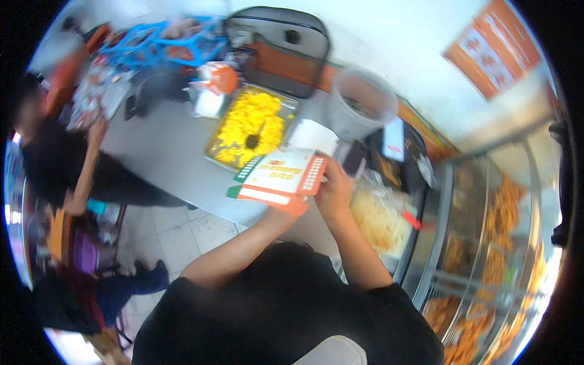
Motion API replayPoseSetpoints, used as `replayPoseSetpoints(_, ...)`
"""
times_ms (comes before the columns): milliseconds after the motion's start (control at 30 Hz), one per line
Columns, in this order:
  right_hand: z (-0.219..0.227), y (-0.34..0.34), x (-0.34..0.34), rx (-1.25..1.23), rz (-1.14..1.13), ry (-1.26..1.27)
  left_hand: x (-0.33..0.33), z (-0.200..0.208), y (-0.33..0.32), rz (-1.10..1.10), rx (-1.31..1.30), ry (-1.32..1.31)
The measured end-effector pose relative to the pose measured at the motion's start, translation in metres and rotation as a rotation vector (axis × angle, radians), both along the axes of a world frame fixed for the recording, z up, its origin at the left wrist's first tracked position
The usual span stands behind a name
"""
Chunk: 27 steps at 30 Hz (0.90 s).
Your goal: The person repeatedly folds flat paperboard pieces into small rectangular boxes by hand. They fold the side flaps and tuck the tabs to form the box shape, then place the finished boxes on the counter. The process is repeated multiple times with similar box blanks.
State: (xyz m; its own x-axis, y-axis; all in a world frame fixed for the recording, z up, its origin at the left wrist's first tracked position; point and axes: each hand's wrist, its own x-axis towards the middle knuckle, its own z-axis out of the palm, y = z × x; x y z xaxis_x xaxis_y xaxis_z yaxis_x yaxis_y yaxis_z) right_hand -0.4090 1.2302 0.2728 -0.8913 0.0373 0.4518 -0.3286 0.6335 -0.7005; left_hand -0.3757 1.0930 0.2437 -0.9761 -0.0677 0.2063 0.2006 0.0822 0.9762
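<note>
1. The carton (pixel 280 173), white with orange and green edge panels, is up in front of the person's chest, above the near side of the table (pixel 161 149). It lies tilted, printed face up.
2. The right hand (pixel 334 187) grips the carton's right edge, thumb and fingers closed on it.
3. The left hand (pixel 287 214) is under the carton's near edge. Its fingers are hidden, so I cannot tell whether they close on the card. The two hands are near each other, one on each part of the carton.
4. Just beyond the carton is a metal tray (pixel 292 111) of yellow food (pixel 246 121), with a dark round spoon (pixel 252 142) lying in it. In this view the carton overlaps the tray's near corner.
5. A white card (pixel 314 135) lies between the tray and a translucent bucket (pixel 356 126).
6. Near the right hand are a dark box (pixel 353 159) and a container of pale shreds (pixel 374 222).
7. Farther right stands a display case (pixel 437 234) with fried food (pixel 505 207) on its shelves.
8. Blue baskets (pixel 190 53) sit at the far left of the table; a co-worker (pixel 52 158) in dark clothes is beside it.
</note>
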Motion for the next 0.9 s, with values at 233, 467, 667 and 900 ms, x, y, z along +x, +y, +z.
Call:
replayPoseSetpoints(233, -0.039, 0.022, 0.021, -0.052, 0.532, -0.514, 0.077, 0.016, -0.047, 0.717, -0.258, 0.016)
replayPoseSetpoints(467, 0.017, 0.025, 0.079, 0.327, 1.076, -0.213, 0.202, 0.019, -0.039, 0.663, -0.397, -0.242)
replayPoseSetpoints(667, 0.031, -0.068, 0.075, -0.004, 1.351, 0.276, 0.258, 0.048, -0.043, 0.542, -0.04, -0.274)
replayPoseSetpoints(900, 0.022, -0.138, 0.118, -0.092, 1.686, 0.149, 0.318, 0.041, -0.085, 0.742, 0.28, -0.2)
